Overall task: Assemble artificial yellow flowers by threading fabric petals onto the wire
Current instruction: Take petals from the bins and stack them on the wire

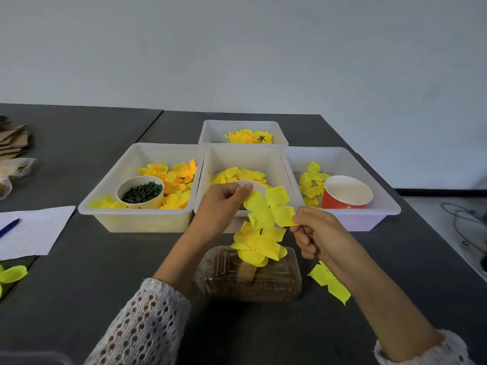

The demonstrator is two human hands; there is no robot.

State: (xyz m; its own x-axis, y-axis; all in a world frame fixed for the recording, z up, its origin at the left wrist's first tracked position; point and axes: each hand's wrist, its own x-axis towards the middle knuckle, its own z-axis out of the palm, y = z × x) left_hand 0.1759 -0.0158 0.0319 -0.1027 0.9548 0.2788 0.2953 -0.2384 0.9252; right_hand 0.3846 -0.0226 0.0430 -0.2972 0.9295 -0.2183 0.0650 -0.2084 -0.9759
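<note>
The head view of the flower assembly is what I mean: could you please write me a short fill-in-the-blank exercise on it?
1. The petal piece is pinched by ____ hands, the left hand and the right hand.
2. The cup of dark green pieces stands in the ____ tray.
3. The empty cup in the right tray is ____ outside.
4. The pen lies on lined ____.

Missing words: both; left; red; paper
</note>
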